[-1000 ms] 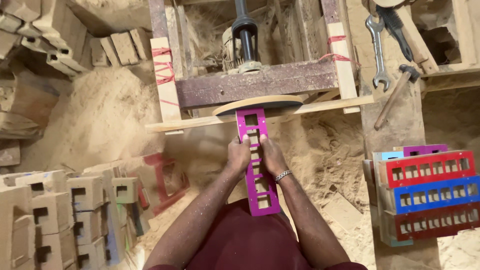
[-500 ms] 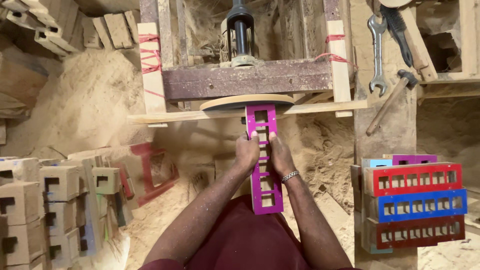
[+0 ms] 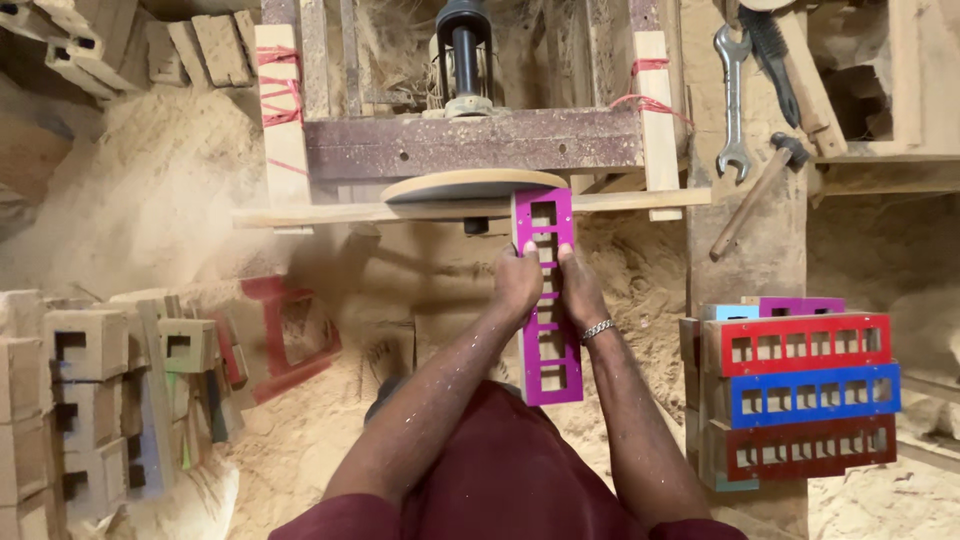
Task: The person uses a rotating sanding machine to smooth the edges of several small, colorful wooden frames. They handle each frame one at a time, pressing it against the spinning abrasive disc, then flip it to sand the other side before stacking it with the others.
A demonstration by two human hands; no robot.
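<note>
A long magenta wooden frame with several rectangular cut-outs is held upright in front of me. My left hand grips its left edge and my right hand, with a metal bracelet on the wrist, grips its right edge. The frame's top end rests against a wooden rail right beside a round, flat sanding disc. The disc sits under a dark motor shaft mounted on a worn wooden crossbeam.
Sawdust covers the floor. Red, blue and dark red cut-out frames are stacked at the right. Bare wooden blocks pile up at the left, with a red frame lying beside them. A wrench and a hammer hang on the right post.
The magenta frame and both hands have shifted slightly to the right along the rail, toward the disc's right edge. The grip is unchanged.
</note>
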